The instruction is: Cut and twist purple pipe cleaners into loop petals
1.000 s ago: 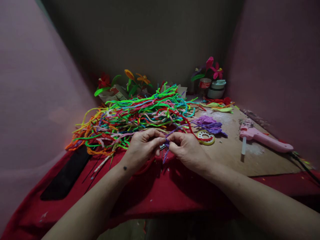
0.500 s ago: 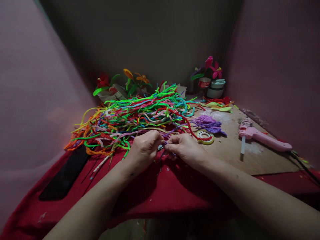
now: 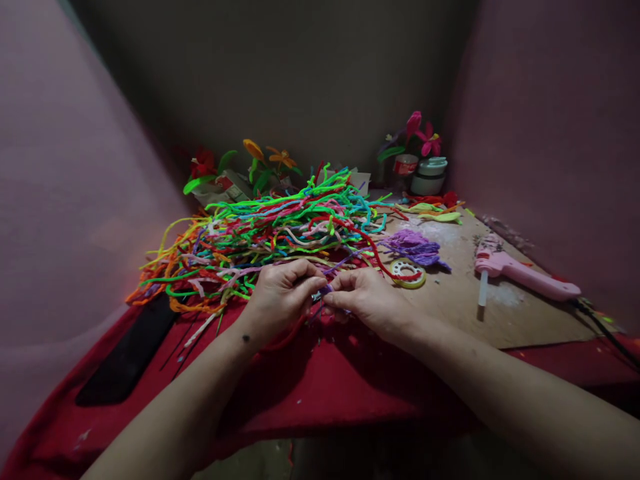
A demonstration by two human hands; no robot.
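Over the red cloth [image 3: 320, 397], left hand [image 3: 285, 291] and right hand [image 3: 369, 297] pinch a purple strand [image 3: 328, 289] between them, fingers hiding much of it; a shiny piece [image 3: 317, 296] there is too covered to identify. Beyond, a tangled pile [image 3: 280, 227] crowds close, overlapping the black slab [image 3: 125, 357]. Farther back, flowers [image 3: 430, 141] stand dimly.

Since half a second ago we have partly uncurled our left hand [image 3: 285, 293]; the purple strand [image 3: 326, 289] that dangled below our hands a second ago now shows less, tucked by our right hand [image 3: 367, 297].
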